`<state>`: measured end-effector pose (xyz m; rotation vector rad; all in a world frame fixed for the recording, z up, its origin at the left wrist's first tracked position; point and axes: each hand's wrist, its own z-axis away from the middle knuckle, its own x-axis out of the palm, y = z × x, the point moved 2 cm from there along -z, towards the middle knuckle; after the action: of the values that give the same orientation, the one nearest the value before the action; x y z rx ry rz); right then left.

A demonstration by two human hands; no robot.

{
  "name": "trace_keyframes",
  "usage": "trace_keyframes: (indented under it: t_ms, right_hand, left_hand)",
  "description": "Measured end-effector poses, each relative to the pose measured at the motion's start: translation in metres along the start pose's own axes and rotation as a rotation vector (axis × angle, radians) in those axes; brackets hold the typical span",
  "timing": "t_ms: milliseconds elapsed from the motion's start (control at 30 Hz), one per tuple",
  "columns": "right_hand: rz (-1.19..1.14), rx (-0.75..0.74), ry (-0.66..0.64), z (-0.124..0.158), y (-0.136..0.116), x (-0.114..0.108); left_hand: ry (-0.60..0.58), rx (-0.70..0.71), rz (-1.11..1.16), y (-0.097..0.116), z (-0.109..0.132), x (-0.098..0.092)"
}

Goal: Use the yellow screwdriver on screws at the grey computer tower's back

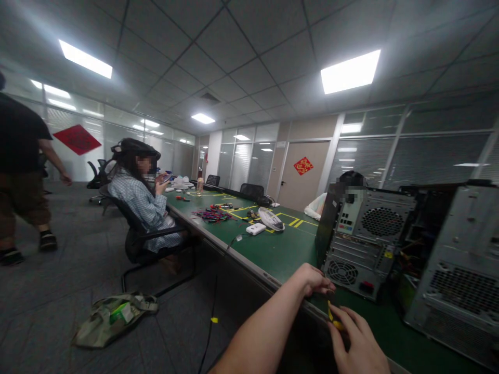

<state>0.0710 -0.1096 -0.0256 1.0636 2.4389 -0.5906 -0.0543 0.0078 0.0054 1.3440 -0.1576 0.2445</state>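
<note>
My left hand (314,280) rests at the near edge of the green table (280,252), fingers curled, right in front of an open desktop computer case (362,236). My right hand (356,340) is lower, closed on a small yellow-handled tool (333,318) that pokes out between thumb and fingers. What the left fingers hold, if anything, is hidden.
A second computer case (452,280) stands at the right. A white power strip (255,228), a small fan (271,218) and a pile of coloured wires (212,214) lie farther along. A seated person (146,205) is at the table; another person (21,171) walks at left. A bag (113,317) lies on the floor.
</note>
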Motion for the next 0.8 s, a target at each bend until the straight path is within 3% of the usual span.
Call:
trace_keyframes:
  t_ms: [167,367,567,700,800]
  right_hand:
    - [-0.009,0.086,-0.008,-0.001,0.002,-0.004]
    - [-0.024,0.096,0.027,-0.007,-0.002,-0.008]
    - [0.017,-0.028,0.031,-0.002,0.002,-0.003]
    - [0.047,-0.014,0.065,0.002,0.010,-0.002]
    - [0.067,0.002,0.067,0.001,0.012,-0.002]
  left_hand:
    - [0.018,0.015,-0.093,0.005,0.005,0.002]
    - [-0.083,0.006,-0.018,0.006,0.013,0.002]
    - [-0.009,0.036,-0.004,0.002,0.002,0.004]
    - [0.002,0.035,-0.131,-0.003,-0.008,0.007]
    - [0.078,0.153,-0.299,-0.001,-0.002,-0.004]
